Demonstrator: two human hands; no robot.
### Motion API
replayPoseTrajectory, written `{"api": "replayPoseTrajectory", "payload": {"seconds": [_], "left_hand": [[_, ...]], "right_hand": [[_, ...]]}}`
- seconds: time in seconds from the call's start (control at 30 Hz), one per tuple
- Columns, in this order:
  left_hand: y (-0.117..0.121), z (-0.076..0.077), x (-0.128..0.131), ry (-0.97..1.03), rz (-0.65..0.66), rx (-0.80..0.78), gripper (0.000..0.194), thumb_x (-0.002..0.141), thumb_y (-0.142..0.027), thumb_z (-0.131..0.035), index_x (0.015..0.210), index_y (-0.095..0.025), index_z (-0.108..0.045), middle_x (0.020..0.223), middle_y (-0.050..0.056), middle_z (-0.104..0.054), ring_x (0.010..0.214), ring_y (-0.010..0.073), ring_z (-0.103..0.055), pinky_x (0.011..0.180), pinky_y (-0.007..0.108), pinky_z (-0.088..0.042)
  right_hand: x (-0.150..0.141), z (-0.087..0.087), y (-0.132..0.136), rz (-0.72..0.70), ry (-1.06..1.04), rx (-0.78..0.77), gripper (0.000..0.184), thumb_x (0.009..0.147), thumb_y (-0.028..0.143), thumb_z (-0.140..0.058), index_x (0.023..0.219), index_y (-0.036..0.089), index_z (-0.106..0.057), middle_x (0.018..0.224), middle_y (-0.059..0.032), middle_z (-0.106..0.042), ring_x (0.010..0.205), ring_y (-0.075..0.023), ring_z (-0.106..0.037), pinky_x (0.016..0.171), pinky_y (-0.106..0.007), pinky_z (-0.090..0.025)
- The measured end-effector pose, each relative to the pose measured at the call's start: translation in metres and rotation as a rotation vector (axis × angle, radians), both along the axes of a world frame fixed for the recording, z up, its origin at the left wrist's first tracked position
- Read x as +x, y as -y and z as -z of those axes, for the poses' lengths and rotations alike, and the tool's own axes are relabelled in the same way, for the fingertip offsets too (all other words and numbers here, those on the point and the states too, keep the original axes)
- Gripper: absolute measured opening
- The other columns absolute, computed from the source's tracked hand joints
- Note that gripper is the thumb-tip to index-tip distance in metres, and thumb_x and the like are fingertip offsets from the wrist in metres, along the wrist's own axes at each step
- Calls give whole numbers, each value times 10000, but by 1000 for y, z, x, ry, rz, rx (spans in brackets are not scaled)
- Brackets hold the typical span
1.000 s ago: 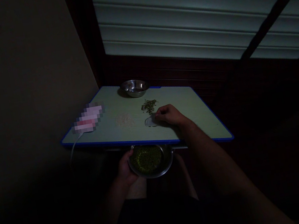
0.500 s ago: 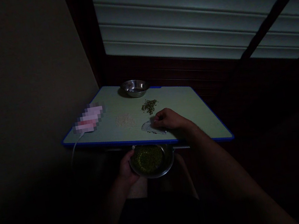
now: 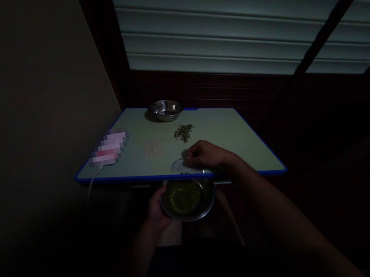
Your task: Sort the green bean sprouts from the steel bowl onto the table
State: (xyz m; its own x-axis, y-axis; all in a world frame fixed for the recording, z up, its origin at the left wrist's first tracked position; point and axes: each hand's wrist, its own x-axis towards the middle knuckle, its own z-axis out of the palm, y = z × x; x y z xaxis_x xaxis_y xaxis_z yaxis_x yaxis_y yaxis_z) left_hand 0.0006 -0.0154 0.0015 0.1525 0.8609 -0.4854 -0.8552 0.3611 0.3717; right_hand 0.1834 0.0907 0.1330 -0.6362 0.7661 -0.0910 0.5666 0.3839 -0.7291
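Observation:
Below the table's front edge, my left hand (image 3: 157,210) grips the rim of a metal bowl (image 3: 205,212). Small green beans (image 3: 182,197), which look like mung beans, fill its bottom. My right hand (image 3: 206,154) is closed on a thin, see-through plastic piece (image 3: 179,166), laid against the tabletop close to the front edge. Its exact kind is hard to make out in the dim light. Beyond that hand lies a loose pile of dark greenish beans (image 3: 184,132). A patch of pale grains (image 3: 154,149) is spread to its left.
A second metal bowl (image 3: 165,110) stands at the back of the pale, blue-edged table (image 3: 222,125). At the left lies a blurred-out pinkish object (image 3: 111,147) with a white cable (image 3: 92,182) hanging over the edge. A wall and slatted panels stand behind.
My right hand has drawn the plastic piece across the tabletop towards the front edge, above the bowl. My left hand and the bowl of beans have stayed nearly still.

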Motion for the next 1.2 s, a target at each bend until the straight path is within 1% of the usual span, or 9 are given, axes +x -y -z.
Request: {"api": "replayPoseTrajectory", "payload": {"seconds": [0.1,0.33,0.47,0.57,0.7,0.8,0.93,1.07,1.2], "left_hand": [[0,0,0,-7,7,13,304,798,-225,-548,1034,-117,-706,833,106,-780,899,294,-720,949,464,-490],[1,-5,1,-18,-4,-28,250,794,-214,-548,955,-113,-710,799,105,-775,838,280,-727,933,455,-502],[1,-6,2,-26,-18,-12,259,784,-208,-556,968,-113,-711,794,105,-772,885,297,-721,938,472,-498],[2,-6,2,-44,-30,-22,240,793,-206,-547,941,-117,-713,801,106,-774,878,288,-723,937,461,-501],[1,-2,1,-35,-22,-21,271,783,-207,-553,980,-114,-715,826,115,-776,917,304,-716,953,478,-486],[0,1,0,1,-10,10,293,776,-205,-555,1006,-122,-715,841,109,-780,912,299,-717,935,470,-497],[1,-2,0,-40,-31,-18,244,767,-191,-560,934,-126,-725,801,101,-778,861,285,-725,906,447,-516],[1,-6,1,-70,-43,-48,193,772,-193,-553,835,-137,-726,750,94,-772,854,290,-727,900,455,-523],[1,-6,1,-42,-46,-15,183,760,-191,-570,840,-154,-731,746,78,-774,874,290,-726,909,457,-522]], "right_hand": [[1,0,2,-26,-10,-21,204,741,333,-606,650,150,-603,545,34,-524,512,-78,-429,532,-226,-310],[2,4,3,-54,-57,-75,186,755,312,-609,663,154,-575,550,46,-502,512,-71,-421,525,-214,-316],[2,-2,2,-55,-107,-160,209,739,330,-634,658,159,-544,534,47,-496,496,-72,-425,506,-212,-325],[5,-9,-8,30,-194,-206,221,720,342,-643,659,168,-521,527,31,-535,476,-81,-448,496,-221,-343],[13,-12,-34,227,-346,-112,220,675,331,-656,670,180,-496,544,4,-587,470,-88,-466,494,-227,-352],[18,-5,-56,453,-423,-30,201,591,264,-656,708,183,-514,543,25,-570,461,-91,-453,480,-227,-335],[22,13,-71,641,-501,115,146,577,277,-596,657,188,-511,558,45,-506,517,-95,-437,508,-230,-335],[27,28,-73,722,-471,222,147,609,325,-552,639,182,-535,587,36,-506,572,-103,-429,564,-240,-350],[30,34,-73,691,-442,278,163,621,335,-538,654,177,-559,621,24,-544,615,-113,-467,612,-246,-371]]}}
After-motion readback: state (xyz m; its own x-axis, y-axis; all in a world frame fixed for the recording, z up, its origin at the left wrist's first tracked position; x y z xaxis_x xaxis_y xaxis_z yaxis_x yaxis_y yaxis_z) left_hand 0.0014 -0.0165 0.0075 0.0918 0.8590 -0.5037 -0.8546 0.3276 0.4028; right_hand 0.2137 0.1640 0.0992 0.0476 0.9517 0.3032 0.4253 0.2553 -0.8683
